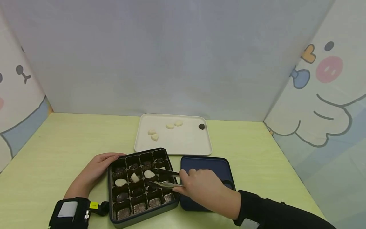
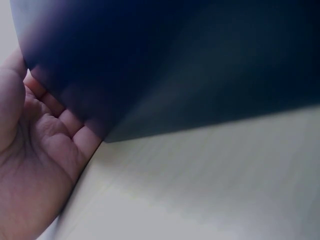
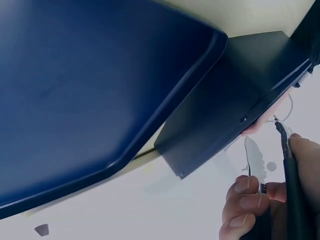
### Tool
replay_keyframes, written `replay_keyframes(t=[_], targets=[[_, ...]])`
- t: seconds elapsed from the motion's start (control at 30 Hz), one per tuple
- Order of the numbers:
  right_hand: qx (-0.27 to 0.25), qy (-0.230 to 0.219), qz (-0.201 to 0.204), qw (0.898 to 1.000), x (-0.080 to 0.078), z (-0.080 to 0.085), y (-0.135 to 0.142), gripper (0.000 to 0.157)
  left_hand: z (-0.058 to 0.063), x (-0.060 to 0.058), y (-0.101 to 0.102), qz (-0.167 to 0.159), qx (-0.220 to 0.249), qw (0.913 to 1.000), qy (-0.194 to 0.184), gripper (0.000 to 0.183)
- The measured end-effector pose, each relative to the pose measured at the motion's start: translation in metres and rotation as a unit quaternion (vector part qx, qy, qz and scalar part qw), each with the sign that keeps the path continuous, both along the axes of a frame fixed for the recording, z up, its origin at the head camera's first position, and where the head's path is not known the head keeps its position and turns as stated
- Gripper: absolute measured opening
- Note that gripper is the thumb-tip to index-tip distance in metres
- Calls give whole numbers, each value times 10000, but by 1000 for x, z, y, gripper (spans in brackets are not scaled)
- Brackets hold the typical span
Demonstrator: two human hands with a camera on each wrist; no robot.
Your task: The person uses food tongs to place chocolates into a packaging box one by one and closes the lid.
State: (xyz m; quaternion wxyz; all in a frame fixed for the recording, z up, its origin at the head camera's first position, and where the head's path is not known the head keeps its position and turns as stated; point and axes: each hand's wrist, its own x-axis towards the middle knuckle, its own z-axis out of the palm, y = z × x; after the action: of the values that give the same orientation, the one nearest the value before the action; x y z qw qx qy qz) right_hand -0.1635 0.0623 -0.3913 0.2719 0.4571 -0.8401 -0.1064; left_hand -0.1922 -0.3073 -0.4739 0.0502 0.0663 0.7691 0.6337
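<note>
A dark box (image 1: pixel 145 217) of chocolates has several rows of compartments and stands at an angle on the table. White chocolates (image 1: pixel 120 182) and dark chocolates (image 1: pixel 123 197) fill many of them; the front row shows bare shiny liner. My left hand (image 1: pixel 95 171) grips the far left corner, its fingers curled against the box in the left wrist view. Tongs with dark handles (image 3: pixel 299 200) are held in my right hand (image 1: pixel 204 187). Their metal tips are spread apart over the right-hand compartments, and no piece shows between them.
Right of the box lies a navy lid (image 1: pixel 203 163), partly under my right hand. Behind them, a white tray (image 1: pixel 183 143) carries several white pieces (image 1: pixel 154 137) and one dark piece (image 1: pixel 201 126). A grey back wall (image 1: pixel 177 63) and printed side panels enclose the table.
</note>
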Motion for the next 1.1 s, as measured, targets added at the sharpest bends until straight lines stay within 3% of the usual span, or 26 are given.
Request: replay_keyframes(t=[0.1,0.3,0.67,0.87,1.1], targets=[[-19,-54,-163,9999,-6,2,4,46,-1,0,0,-22,38,10000,-3,41],[-198,-274,-897,9954,-32,1,23,44,0,0,0,-30,33,10000,-1,42],[-88,-497,-2168,9749,-85,-33,66,45,0,0,-1,64,-308,9995,11,43],[-167,-835,-2544,9633,-99,-45,74,44,3,2,1,44,-307,9995,8,43],[-95,-886,-2926,9521,-116,-47,68,48,2,1,0,71,-295,9995,-10,44]])
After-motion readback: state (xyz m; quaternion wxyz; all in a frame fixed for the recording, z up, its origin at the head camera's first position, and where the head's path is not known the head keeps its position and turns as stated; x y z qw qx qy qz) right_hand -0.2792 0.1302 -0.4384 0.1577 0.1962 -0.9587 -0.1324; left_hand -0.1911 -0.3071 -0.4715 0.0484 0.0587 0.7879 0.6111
